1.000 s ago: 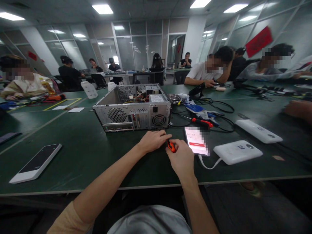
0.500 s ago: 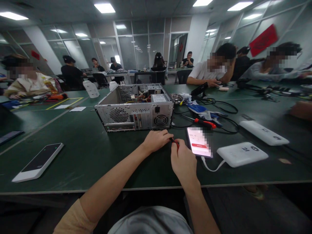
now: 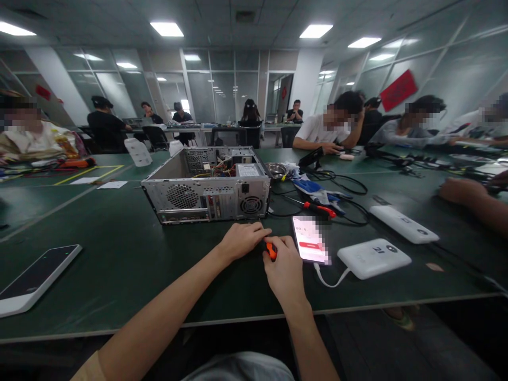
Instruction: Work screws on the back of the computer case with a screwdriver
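Observation:
My right hand [image 3: 283,264] is closed round the short orange-and-black handle of a screwdriver [image 3: 271,250], just in front of the computer case [image 3: 206,198]. Its shaft and tip do not show. My left hand [image 3: 241,241] lies by the case's lower right corner, fingers bent together at the front end of the tool; what they pinch is hidden. The grey metal case lies open-topped, with its back panel, vents and power supply fan facing me. Wires and a power supply show inside it.
Right of the hands lie a lit phone [image 3: 307,244], a cabled white power bank [image 3: 375,258] and a second power bank [image 3: 404,224]. Behind them are a red-and-black screwdriver [image 3: 319,209], blue-white gloves [image 3: 313,188], and a metal bowl [image 3: 277,170]. A white device [image 3: 39,278] sits left. Other people sit around.
The whole view has shifted as the head moved. The orange handle turned in my right hand: its orange side was mostly hidden half a second ago and shows again now. The case stays put.

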`<action>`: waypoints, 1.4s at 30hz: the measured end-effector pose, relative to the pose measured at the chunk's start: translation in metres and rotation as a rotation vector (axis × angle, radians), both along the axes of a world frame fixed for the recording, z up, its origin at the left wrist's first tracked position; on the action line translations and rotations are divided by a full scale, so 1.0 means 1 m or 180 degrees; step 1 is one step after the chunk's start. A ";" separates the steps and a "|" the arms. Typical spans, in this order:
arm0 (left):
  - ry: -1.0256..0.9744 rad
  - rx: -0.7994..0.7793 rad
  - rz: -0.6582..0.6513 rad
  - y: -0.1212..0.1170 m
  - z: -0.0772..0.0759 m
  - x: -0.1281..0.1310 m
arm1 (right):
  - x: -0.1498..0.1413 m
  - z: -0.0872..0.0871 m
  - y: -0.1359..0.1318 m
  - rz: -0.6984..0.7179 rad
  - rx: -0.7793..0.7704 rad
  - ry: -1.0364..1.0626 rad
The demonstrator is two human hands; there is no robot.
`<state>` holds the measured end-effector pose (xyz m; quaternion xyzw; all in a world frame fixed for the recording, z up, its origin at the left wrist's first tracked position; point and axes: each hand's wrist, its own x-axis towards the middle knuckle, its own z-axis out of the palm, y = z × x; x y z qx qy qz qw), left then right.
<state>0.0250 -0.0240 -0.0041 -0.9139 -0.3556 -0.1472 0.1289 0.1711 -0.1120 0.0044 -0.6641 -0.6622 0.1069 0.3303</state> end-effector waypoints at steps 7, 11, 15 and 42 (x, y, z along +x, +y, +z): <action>-0.0368 -0.0297 0.0238 0.003 0.001 0.002 | -0.006 0.008 -0.007 -0.0303 -0.0329 -0.0228; -0.0378 -0.0330 0.0315 0.003 0.002 0.003 | -0.006 0.010 -0.006 -0.0217 -0.0547 -0.0191; -0.0317 -0.0302 0.0175 0.003 0.000 -0.001 | -0.005 0.008 -0.004 -0.0179 -0.0201 0.0049; -0.0170 -0.0322 0.0057 0.003 0.001 0.000 | -0.001 0.001 -0.001 -0.0162 -0.0038 0.0406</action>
